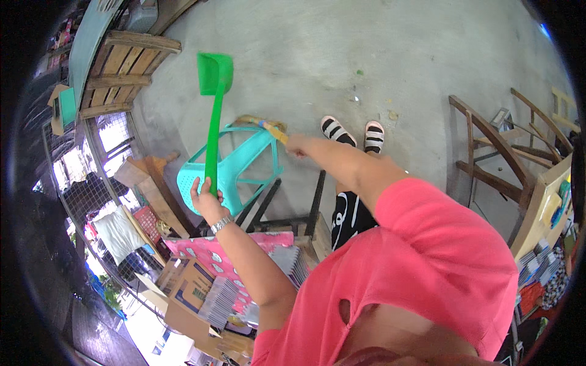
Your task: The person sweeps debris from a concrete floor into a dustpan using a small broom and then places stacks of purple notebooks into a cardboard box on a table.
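My left hand [208, 200] is closed around the lower end of the long handle of a green dustpan [215, 72], held up with its pan farthest from me. A turquoise plastic stool [229, 171] lies tipped on its side just behind the handle. My right hand [298, 146] grips a short straw broom [274, 130] with a yellow handle and a blue band. The broom's straw end reaches behind the stool's legs, partly hidden by them; I cannot tell whether it touches the floor.
Small scraps [392, 114] lie on the grey concrete floor [403, 55] beyond my sandals [374, 135]. A wooden slatted piece [125, 70] stands at far left, wooden frames [494, 149] at right. Near left, a table with pink cloth [201, 250] holds cardboard boxes [190, 285].
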A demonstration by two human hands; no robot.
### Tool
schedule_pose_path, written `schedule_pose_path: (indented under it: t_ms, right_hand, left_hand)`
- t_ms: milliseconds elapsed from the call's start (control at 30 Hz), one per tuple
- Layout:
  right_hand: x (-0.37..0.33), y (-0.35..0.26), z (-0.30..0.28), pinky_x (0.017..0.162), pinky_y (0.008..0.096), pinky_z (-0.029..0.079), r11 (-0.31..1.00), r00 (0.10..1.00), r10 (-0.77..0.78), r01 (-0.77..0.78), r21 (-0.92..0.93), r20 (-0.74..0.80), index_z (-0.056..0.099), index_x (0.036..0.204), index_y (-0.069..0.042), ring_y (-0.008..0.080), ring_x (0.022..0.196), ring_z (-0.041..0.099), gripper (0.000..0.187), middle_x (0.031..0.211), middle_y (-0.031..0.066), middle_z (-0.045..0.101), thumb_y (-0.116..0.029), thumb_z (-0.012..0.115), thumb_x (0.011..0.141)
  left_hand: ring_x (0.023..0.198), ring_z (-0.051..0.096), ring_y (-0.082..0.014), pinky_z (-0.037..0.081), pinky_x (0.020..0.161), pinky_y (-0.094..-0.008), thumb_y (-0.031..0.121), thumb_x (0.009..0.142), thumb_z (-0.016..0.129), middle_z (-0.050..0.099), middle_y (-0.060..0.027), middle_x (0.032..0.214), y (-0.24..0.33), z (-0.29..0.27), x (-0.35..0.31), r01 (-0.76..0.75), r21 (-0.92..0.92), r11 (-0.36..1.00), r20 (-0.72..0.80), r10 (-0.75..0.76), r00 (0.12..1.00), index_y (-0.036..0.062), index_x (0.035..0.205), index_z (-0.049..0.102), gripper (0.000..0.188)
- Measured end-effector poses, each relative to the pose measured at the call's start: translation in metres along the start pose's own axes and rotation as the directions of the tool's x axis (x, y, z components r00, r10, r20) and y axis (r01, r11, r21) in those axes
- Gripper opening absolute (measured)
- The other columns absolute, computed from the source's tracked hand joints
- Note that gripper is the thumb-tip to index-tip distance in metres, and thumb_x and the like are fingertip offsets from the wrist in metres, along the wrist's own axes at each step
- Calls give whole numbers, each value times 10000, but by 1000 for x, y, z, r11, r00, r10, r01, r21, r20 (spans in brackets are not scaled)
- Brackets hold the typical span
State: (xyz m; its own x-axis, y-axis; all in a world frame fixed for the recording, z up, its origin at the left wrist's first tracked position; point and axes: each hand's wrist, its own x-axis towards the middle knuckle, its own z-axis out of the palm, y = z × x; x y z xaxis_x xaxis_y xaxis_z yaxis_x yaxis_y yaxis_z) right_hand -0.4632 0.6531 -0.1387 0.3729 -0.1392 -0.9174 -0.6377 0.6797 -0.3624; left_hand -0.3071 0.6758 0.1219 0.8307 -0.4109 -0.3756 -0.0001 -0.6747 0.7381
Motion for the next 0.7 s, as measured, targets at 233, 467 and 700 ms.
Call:
schedule_pose_path:
  t_ms: [233, 467, 700]
  right_hand:
    - [-66, -4, 35, 346, 347, 350, 857, 955, 114, 44, 513, -272, 494, 760, 14, 203, 418, 486, 182, 513, 81, 453, -160, 481, 809]
    - [-93, -18, 56, 341, 322, 379, 943, 996, 50, -21, 333, -80, 543, 806, -5, 180, 403, 481, 121, 547, 80, 499, -118, 554, 762]
    - [2, -104, -74, 365, 296, 351, 880, 965, 157, -39, 474, -212, 527, 706, -34, 162, 429, 446, 102, 548, 57, 465, -97, 548, 783]
  left_hand:
    - [398, 406, -112, 295, 350, -218, 37, 760, 602, 542, -69, 689, -32, -47, 74, 79, -113, 990, -98, -90, 991, 58, 1030, 495, 292]
    - [497, 429, -130, 339, 403, -249, 3, 747, 587, 546, -93, 765, -20, -56, 102, 52, -36, 998, -91, -55, 994, 31, 1031, 510, 296]
    - [473, 417, -117, 333, 390, -248, 13, 754, 589, 538, -78, 752, -7, -59, 117, 140, -80, 987, -90, -147, 985, 23, 1052, 506, 310]
